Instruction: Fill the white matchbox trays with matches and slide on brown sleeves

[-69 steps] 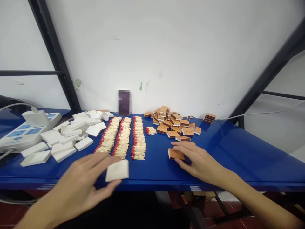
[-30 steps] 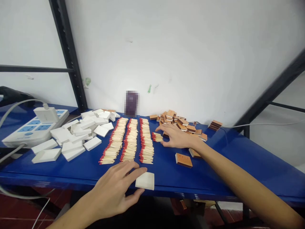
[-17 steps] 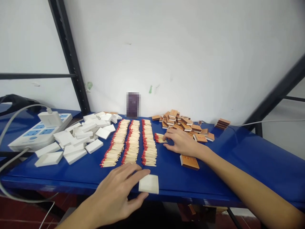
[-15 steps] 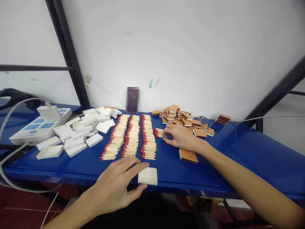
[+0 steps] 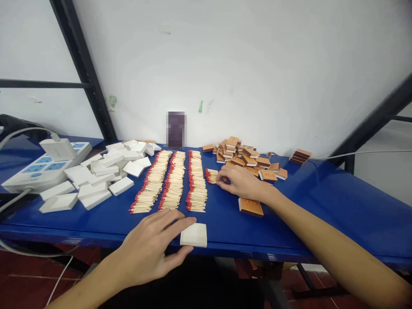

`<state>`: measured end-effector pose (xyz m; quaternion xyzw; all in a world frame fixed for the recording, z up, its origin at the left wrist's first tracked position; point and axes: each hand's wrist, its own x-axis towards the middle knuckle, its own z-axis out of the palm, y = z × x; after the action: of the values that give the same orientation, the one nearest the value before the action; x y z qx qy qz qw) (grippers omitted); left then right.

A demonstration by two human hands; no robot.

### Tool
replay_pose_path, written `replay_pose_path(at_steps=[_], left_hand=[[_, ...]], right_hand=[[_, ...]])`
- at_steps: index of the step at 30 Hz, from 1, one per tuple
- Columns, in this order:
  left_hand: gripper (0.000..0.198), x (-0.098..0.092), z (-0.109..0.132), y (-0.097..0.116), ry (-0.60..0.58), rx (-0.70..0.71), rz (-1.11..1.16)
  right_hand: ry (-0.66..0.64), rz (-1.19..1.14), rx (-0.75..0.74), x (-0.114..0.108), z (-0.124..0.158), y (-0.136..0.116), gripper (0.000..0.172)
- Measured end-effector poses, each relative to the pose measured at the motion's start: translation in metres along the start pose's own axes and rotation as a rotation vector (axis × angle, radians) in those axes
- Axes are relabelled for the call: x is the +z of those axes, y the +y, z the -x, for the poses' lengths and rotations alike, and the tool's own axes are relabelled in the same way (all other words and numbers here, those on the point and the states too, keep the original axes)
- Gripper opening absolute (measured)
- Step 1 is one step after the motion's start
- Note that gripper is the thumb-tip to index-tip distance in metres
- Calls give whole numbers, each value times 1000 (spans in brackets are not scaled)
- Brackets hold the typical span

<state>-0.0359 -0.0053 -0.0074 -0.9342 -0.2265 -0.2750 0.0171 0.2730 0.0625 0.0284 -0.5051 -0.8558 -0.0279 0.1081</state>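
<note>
Between thumb and fingers, my left hand grips a small white matchbox tray at the table's front edge. My right hand is at a short row of red-tipped matches, its thumb and fingers pinched on their plain ends. How many matches it grips is hidden. Left of it, three long rows of matches lie side by side: a left row, a middle row and a right row. One orange matchbox lies just below my right wrist.
White matchbox trays are heaped on the left, beside a power strip with a charger. Orange matchboxes pile up behind my right hand. A short stack of matchboxes stands farther right. Dark posts frame the blue table.
The view has shifted slightly, so everything sits a little farther left. Both hands keep nearly the same places: the left still on the white tray, the right still at the short row of matches.
</note>
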Motion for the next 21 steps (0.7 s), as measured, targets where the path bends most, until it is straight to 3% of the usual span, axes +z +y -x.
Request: replay_pose_path(at_steps=[10, 21], left_hand=[[35, -1, -3, 0, 3, 6, 11], [43, -4, -17, 15, -111, -111, 70]], right_hand=[[-11, -19, -33, -4, 5, -5, 16], [-50, -10, 43, -11, 5, -6, 11]])
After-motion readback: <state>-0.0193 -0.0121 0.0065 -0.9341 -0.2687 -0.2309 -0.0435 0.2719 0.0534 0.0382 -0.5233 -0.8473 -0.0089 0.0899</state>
